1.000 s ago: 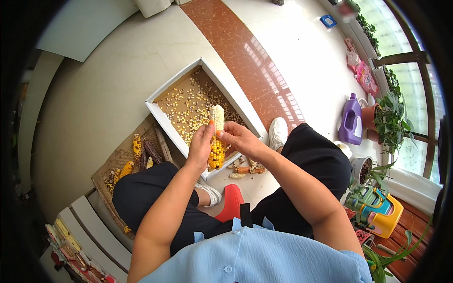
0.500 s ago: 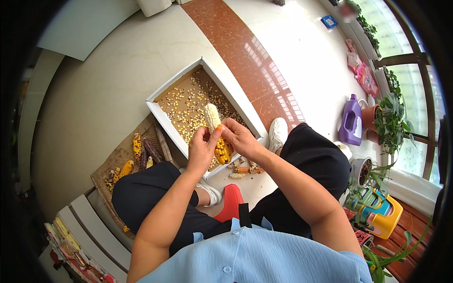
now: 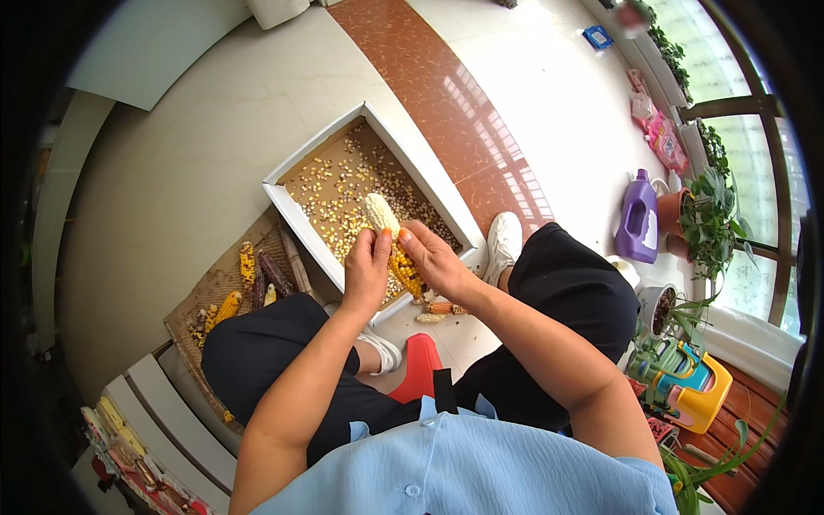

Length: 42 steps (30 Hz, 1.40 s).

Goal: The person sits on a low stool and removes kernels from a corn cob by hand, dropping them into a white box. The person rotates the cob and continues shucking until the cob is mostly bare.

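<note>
Both hands hold one corn cob (image 3: pixel 378 211) above a shallow white cardboard box (image 3: pixel 316 148). Its far end is pale and bare of kernels, while yellow kernels cover the near end. My left hand (image 3: pixel 366 276) is closed around the cob's left side, its thumb on top. From the right, my right hand (image 3: pixel 439 268) closes on the kernelled part, thumb pressed near the left thumb. Fingers beneath the cob are hidden. Loose kernels (image 3: pixel 330 190), yellow, pale and dark, lie scattered over the brown bottom of the box.
Left of the box, a woven mat (image 3: pixel 196 302) bears yellow cobs (image 3: pixel 228 306) and a dark cob (image 3: pixel 276 275). Stripped cobs (image 3: pixel 445 308) lie by the box's near corner. A red stool (image 3: pixel 421 365) is between my legs. At right stand a purple bottle (image 3: pixel 637 219) and potted plants (image 3: pixel 712 219).
The cob's bare end has tipped slightly left and down. My right thumb has moved in over the cob toward my left thumb. Both hands keep hold.
</note>
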Tool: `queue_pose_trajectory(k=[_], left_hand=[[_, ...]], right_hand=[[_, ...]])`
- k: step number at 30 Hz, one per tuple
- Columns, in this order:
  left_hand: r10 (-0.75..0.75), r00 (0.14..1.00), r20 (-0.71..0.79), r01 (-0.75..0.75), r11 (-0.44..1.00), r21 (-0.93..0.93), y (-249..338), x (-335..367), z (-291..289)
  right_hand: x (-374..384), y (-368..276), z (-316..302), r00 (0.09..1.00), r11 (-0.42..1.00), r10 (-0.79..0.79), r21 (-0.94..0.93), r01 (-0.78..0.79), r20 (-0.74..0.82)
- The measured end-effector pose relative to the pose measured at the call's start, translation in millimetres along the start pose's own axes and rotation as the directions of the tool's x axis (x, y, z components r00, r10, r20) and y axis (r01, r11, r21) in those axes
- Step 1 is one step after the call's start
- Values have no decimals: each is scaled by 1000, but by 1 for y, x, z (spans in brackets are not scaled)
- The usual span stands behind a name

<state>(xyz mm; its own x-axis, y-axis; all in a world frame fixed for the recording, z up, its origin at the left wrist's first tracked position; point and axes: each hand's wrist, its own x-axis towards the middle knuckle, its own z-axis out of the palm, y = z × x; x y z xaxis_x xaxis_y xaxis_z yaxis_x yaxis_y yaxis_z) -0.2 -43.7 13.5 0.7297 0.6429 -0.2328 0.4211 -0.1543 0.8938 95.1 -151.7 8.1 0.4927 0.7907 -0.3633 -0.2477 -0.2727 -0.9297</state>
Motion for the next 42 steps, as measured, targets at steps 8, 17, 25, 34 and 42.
queue_pose_trajectory(k=[8,17,25,34,42], left_hand=[[-106,975,193,196,816,-544,-8,0,3],[-6,998,70,16,990,-141,5,-4,5],[-54,992,118,79,971,-226,4,0,4],[-9,994,106,36,965,-259,-7,0,12],[-18,987,161,53,976,-212,-3,1,9]], right_hand=[[-5,-29,-2,991,970,-88,-233,63,-97],[-9,-28,2,989,981,-100,-178,80,-105],[-8,-37,2,975,946,-163,-303,112,-149],[-7,-37,3,975,944,-175,-305,126,-139],[-7,-33,1,957,936,-222,-317,155,-187]])
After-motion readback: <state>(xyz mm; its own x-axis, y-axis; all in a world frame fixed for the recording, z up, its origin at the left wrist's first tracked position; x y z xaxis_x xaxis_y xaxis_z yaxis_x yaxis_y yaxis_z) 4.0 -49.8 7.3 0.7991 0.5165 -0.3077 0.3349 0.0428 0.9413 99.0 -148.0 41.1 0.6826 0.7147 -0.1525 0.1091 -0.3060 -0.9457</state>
